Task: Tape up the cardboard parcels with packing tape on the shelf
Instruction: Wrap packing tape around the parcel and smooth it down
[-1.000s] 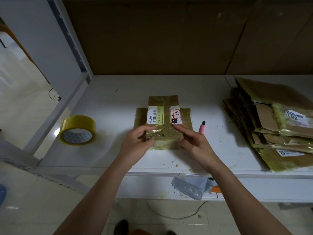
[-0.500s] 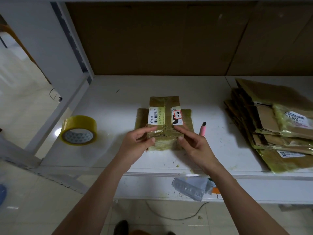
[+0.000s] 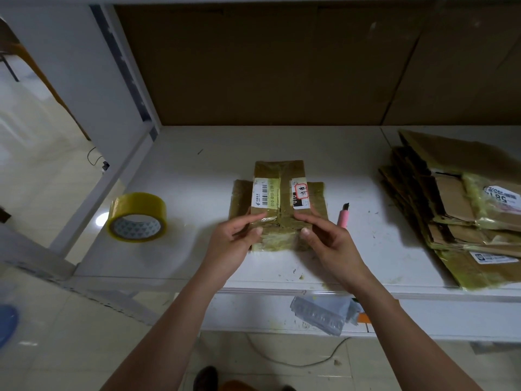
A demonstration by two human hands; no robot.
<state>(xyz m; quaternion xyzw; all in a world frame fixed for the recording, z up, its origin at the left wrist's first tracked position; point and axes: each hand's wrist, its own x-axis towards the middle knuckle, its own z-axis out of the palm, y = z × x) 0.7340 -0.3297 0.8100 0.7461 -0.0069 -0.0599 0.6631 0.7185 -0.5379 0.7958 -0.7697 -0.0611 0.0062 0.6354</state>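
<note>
At frame centre, on the white shelf (image 3: 352,170), the small brown tape-wrapped cardboard parcel (image 3: 279,204) has stayed put. The left hand (image 3: 234,241) and right hand (image 3: 328,241) still pinch its near end, thumbs now lower, likely pressing flaps closed. The yellow tape roll (image 3: 137,217) waits at left.

A white shelf (image 3: 197,176) fills the middle of the frame, its surface scuffed and dotted with small scraps. On it, at the left, lies a roll of yellow packing tape (image 3: 137,217) flat on its side. At the centre sits a taped cardboard parcel (image 3: 279,190) with two white labels. Just right of it lies a pink utility knife (image 3: 344,215). At the right edge rests a stack of flattened cardboard parcels (image 3: 456,204).
</note>
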